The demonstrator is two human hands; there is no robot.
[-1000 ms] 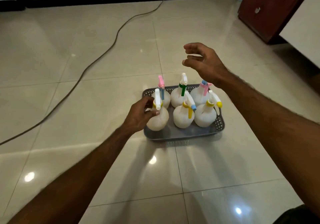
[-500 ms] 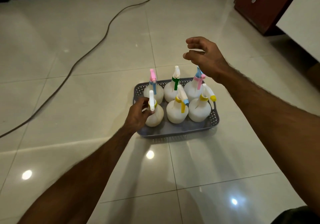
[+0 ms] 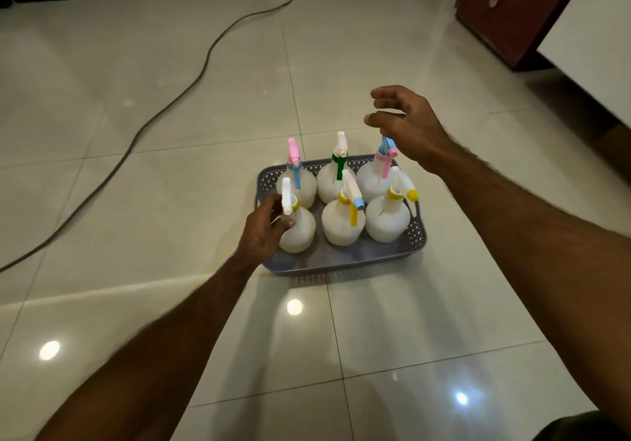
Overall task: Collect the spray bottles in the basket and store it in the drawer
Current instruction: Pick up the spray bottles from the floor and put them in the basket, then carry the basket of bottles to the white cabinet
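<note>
A grey perforated basket point(image 3: 415, 235) sits on the tiled floor point(image 3: 170, 201) just right of the frame's centre, its long axis running left to right across the picture. Six white spray bottles stand upright inside it in two rows of three, long axes vertical, nozzles up.

In the upper row, from left to right: a bottle with a pink and blue head point(image 3: 302, 187), a bottle with a white head and green trigger point(image 3: 329, 184), and a bottle with a blue and pink head point(image 3: 372, 181). In the lower row: a bottle with a white head and yellow collar point(image 3: 300, 232) at the lower left of the basket, its nozzle pointing toward the camera; a bottle with a yellow trigger and blue nozzle tip point(image 3: 341, 228) in the middle; and a bottle with a yellow nozzle tip point(image 3: 387, 223) on the right, its nozzle pointing right.

The left hand point(image 3: 263, 232) grips the neck of the lower-left bottle, fingers and thumb curled round it just under the spray head. The right hand point(image 3: 409, 126) hovers above the upper right of the basket, fingers loosely bent and spread, holding nothing; it overlaps the top of the blue and pink head in the picture, though whether they touch cannot be told.

A dark cable point(image 3: 191, 78) snakes across the floor at the upper left. A reddish-brown cabinet point(image 3: 512, 13) stands at the upper right.
</note>
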